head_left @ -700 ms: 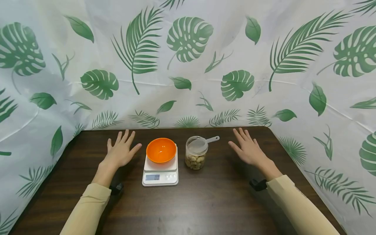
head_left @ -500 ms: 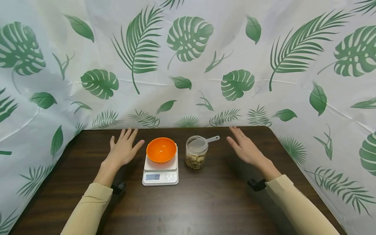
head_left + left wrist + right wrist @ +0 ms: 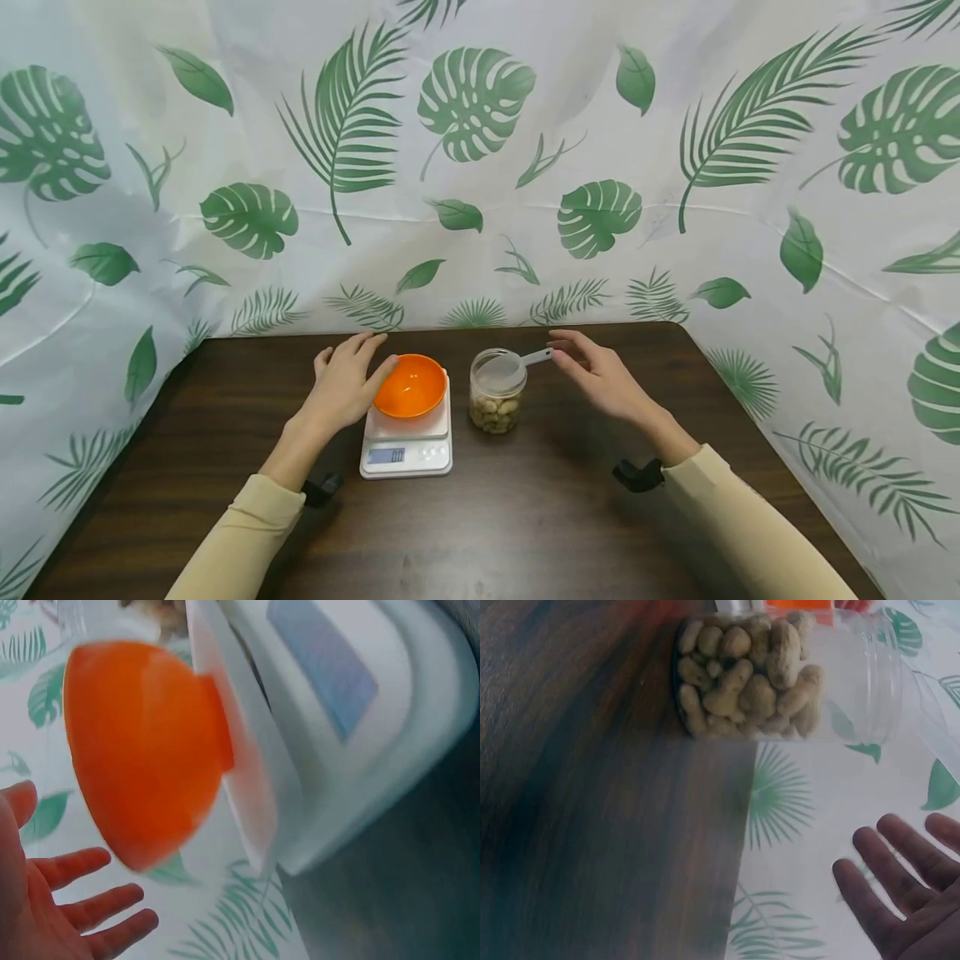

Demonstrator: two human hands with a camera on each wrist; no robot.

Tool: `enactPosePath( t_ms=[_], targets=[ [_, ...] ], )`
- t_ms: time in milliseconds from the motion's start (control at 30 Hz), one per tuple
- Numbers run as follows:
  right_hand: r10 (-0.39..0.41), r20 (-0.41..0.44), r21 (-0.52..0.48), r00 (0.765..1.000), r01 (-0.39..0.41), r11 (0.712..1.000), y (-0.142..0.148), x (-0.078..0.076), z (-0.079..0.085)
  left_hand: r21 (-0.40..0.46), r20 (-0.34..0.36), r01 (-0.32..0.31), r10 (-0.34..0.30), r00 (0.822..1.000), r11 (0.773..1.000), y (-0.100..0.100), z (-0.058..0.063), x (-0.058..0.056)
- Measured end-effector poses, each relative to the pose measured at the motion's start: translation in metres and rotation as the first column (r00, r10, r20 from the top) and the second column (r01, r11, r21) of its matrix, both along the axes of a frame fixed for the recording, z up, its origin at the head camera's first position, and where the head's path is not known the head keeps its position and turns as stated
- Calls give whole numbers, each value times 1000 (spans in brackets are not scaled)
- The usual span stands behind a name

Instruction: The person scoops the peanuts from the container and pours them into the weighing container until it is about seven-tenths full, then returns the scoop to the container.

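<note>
An orange bowl (image 3: 412, 387) sits on a white digital kitchen scale (image 3: 408, 462). My left hand (image 3: 341, 392) is at the bowl's left side, fingers spread and relaxed; in the left wrist view its fingertips lie below the bowl (image 3: 142, 750). To the right stands a clear jar (image 3: 491, 412) partly filled with unshelled peanuts (image 3: 750, 682). Across the jar's mouth lies a pale scoop (image 3: 501, 373), its handle pointing right. My right hand (image 3: 607, 383) is at the handle's end, thumb and fingers apart. The right wrist view shows its fingers (image 3: 892, 866) nearly straight.
The scale and jar stand side by side on a dark brown wooden table (image 3: 480, 542). A white curtain with green leaf prints (image 3: 480, 183) hangs behind the table's far edge and along both sides. A dark wrist strap (image 3: 637, 475) sits at the right cuff.
Both hands have moved inward, the left to the bowl's side and the right to the scoop handle's end. The bowl, scale, jar and scoop stay in place; the view has shifted slightly.
</note>
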State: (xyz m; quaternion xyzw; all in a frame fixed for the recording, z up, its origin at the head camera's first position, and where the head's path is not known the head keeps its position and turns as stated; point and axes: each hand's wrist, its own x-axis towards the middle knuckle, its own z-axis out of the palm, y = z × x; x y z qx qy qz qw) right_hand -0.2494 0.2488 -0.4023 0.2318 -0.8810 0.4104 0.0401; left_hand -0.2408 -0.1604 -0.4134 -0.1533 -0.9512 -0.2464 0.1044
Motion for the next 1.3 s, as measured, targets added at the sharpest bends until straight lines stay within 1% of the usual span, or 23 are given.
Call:
enactPosePath(
  t_ms=[233, 433, 467, 600, 733, 900, 1000, 1200, 1300],
  targets=[
    [39, 18, -68, 999, -38, 997, -13, 0, -2, -5, -17, 72, -72, 997, 997, 22, 0, 5],
    [4, 31, -95, 1000, -1, 996, -21, -2, -6, -17, -42, 135, -136, 990, 991, 42, 2, 10],
    [-1, 37, -106, 999, 5, 994, -22, -3, -7, -24, -55, 142, -143, 988, 990, 45, 1, 10],
    [10, 84, -163, 996, 4, 987, -27, -2, -9, -49, -100, 166, -171, 980, 985, 56, -1, 11],
    [18, 119, -211, 993, 8, 977, -33, 0, -8, -77, -111, 188, -195, 974, 979, 65, -2, 10],
    [11, 125, -235, 992, 19, 972, -36, 0, -9, -95, -85, 216, -225, 971, 972, 73, -2, 9],
    [12, 127, -258, 992, 22, 966, -38, 0, -11, -93, -45, 223, -228, 973, 970, 78, -2, 8],
    [10, 90, -274, 996, 15, 961, -44, -1, -13, -55, 13, 245, -244, 970, 968, 87, 0, 4],
    [7, 73, -271, 997, 13, 963, -47, -2, -11, -52, 39, 258, -256, 966, 965, 92, 1, 1]
  ],
)
